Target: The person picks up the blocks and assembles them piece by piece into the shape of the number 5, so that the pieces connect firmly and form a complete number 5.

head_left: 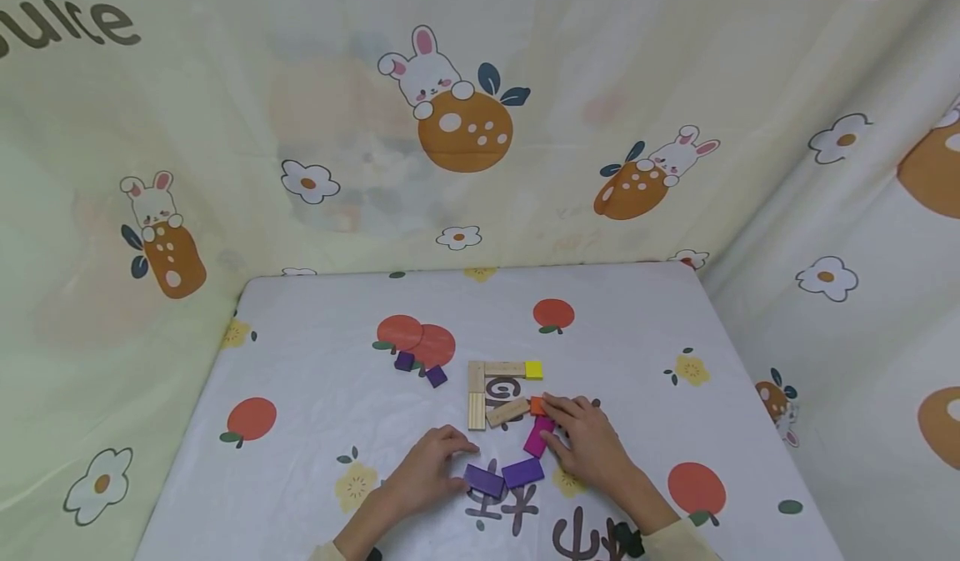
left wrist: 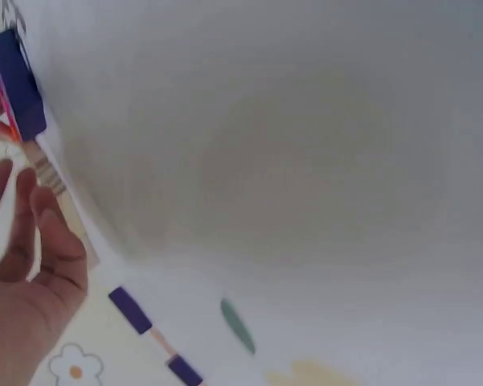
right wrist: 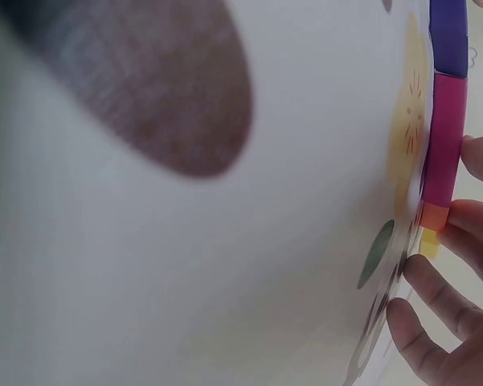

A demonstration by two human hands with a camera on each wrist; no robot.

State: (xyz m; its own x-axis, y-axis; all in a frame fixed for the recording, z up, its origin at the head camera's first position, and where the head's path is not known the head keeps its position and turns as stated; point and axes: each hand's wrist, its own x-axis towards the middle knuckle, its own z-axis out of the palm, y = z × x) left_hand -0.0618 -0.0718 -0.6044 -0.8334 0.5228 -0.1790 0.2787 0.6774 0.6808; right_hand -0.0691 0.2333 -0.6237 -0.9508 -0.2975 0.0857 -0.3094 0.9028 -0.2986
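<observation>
On the table (head_left: 315,328), covered by a fruit-print cloth, a run of flat blocks lies near the middle of the front half. The left hand (head_left: 427,471) rests on the cloth toward the front edge, fingers curled, their tips touching the left end of a dark purple block (head_left: 483,480). A second purple block (head_left: 522,472) abuts it on the right. The right hand (head_left: 588,440) lies just beside, fingers fairly straight; its fingertips press a magenta block (head_left: 538,438) and an orange block (head_left: 537,405); neither is gripped. Behind these, three plain wooden blocks (head_left: 476,394) form an angle, ended by a yellow block (head_left: 533,369). Two small purple blocks (head_left: 420,368) sit apart toward the left, on a red fruit print. No containers are present.
</observation>
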